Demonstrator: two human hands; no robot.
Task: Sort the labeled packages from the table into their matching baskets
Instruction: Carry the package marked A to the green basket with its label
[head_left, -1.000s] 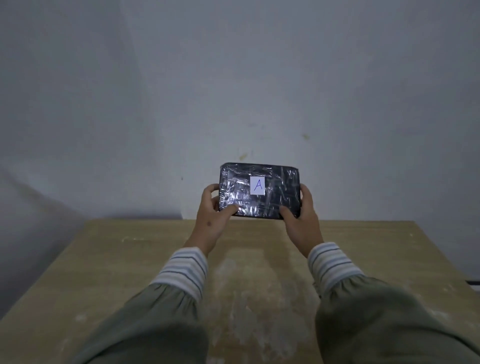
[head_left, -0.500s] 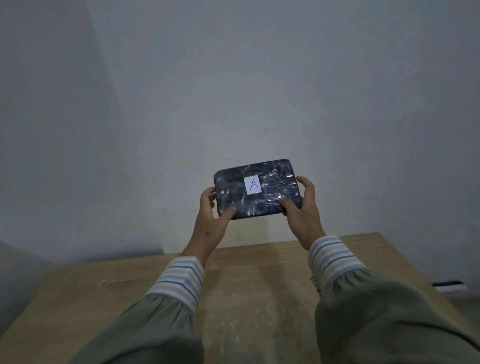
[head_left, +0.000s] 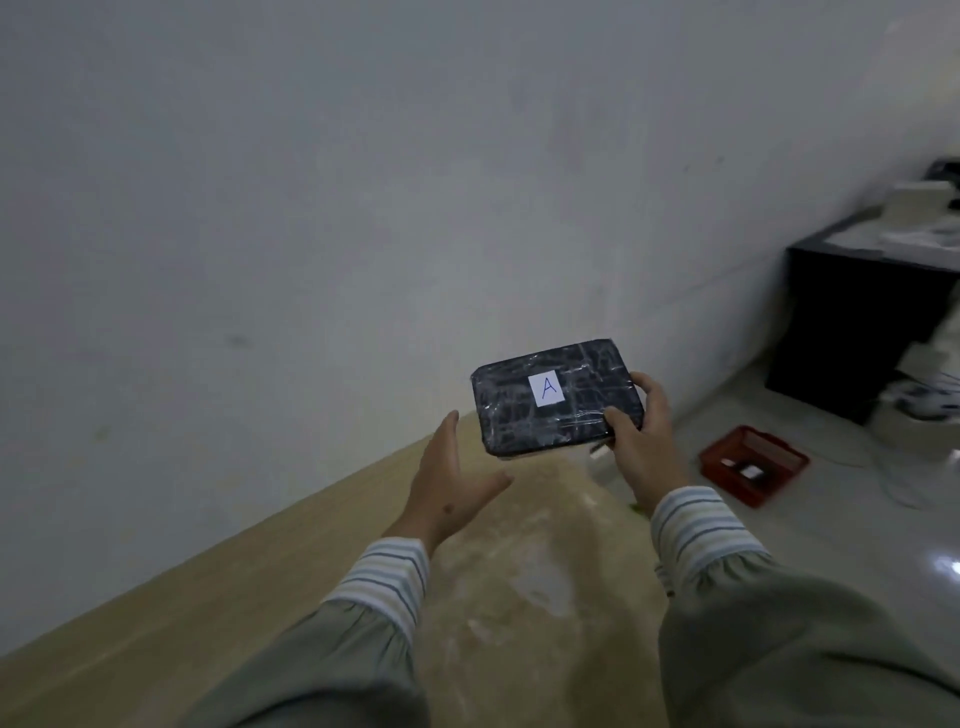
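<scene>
From the head camera I see my right hand (head_left: 641, 452) gripping the black plastic-wrapped package (head_left: 558, 397) by its right end, thumb on top, fingers curled underneath. The package is held in the air above the far end of the wooden table (head_left: 218, 587), tilted a little, its white label (head_left: 546, 389) with a handwritten A facing up. My left hand (head_left: 447, 493) is spread flat and empty — fingers straight, palm turned toward the package, just beside its left edge but not touching. On the floor to the right sits 1 red basket (head_left: 753, 465); something pale lies inside it, possibly a label, though it is too blurred to read. A dark cabinet (head_left: 852, 312) stands further back against the wall.
</scene>
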